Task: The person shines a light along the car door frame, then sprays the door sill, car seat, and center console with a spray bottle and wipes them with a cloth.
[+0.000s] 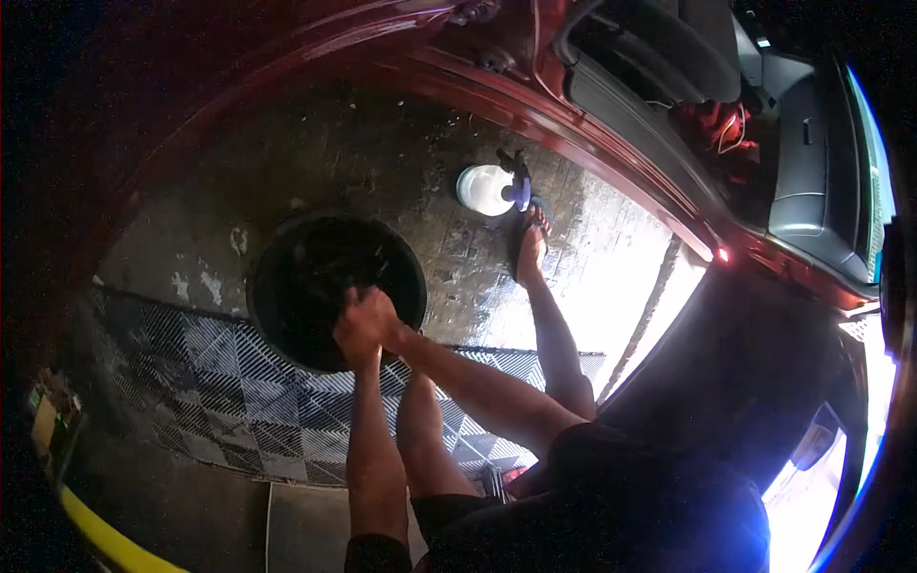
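Observation:
Both hands meet over the near right part of a round black tub (401,258) on the floor. My left hand (354,342) is closed, its wrist near the rim. My right hand (378,313) is closed too and pressed against the left one. Whatever the fingers hold, if anything, is lost in the dark of the tub. Dark contents with a few faint glints lie inside it, too dim to name. Beyond the tub, near my foot (535,244), a translucent white spray bottle (484,190) with a dark spray head rests on the wet floor.
A red car with its door open (611,143) arches over the top and right. Grey and black slatted floor tiles (277,411) run beneath the tub's near side. A yellow curved edge (105,535) crosses the lower left. Bright light falls on the floor at right.

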Demonstrator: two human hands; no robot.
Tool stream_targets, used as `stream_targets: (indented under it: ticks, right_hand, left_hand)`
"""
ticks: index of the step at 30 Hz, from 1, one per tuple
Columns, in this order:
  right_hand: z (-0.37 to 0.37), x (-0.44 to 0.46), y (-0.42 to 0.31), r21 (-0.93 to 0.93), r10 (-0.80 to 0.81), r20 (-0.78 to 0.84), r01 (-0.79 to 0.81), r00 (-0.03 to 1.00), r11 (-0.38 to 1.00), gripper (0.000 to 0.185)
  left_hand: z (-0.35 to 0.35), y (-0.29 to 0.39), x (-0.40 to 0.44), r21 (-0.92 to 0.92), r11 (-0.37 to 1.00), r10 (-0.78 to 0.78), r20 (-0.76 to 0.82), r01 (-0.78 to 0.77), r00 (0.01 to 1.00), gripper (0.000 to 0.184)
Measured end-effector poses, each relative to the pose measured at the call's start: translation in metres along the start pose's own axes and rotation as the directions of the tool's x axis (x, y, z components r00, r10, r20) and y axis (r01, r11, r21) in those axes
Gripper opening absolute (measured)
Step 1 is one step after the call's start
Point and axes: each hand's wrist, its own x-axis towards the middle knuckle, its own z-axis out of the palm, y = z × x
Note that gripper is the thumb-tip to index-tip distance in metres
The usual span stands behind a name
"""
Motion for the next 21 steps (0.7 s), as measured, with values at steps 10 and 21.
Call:
stream_targets:
  ticks: [10,21]
  right_hand:
    - [-0.063,0.039,0.016,0.297,-0.234,0.745,0.003,0.625,0.955,0.035]
    - [-0.168,0.083,0.032,0.603,-0.205,0.612,-0.283,0.764,0.746,0.011]
  left_hand:
    - [-0.081,0.029,-0.008,0.255,0.966,-0.07,0.139,0.033,0.988,0.041]
    - [-0.188,0.103,-0.025,-0.903,0.055,-0.361,0.38,0.427,0.852,0.021]
